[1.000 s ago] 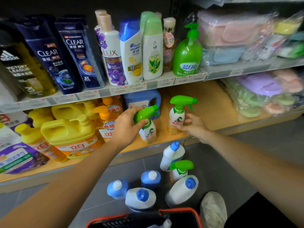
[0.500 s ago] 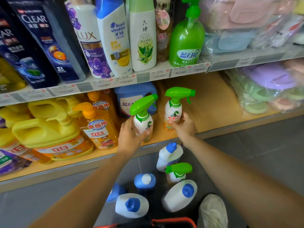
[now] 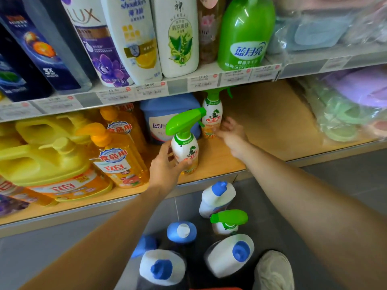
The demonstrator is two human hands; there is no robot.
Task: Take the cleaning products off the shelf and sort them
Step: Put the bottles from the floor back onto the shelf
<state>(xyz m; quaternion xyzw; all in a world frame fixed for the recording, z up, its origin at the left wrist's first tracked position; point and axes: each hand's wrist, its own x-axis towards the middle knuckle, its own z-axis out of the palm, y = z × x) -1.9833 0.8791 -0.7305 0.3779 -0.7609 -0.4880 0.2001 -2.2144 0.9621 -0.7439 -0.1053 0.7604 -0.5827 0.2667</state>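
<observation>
Now, left to right: my left hand (image 3: 165,168) has its fingers (image 3: 164,148) wrapped round the belly of the front spray bottle (image 3: 185,149), which stands on the wooden shelf (image 3: 261,122) near its front edge. Just right of them and farther back, my right hand (image 3: 230,135) reaches the rear spray bottle (image 3: 212,114); blur hides whether those fingers have closed. Best to grip each below its green trigger, lift straight up, then set both beside the matching sprayer (image 3: 228,219) on the floor below.
</observation>
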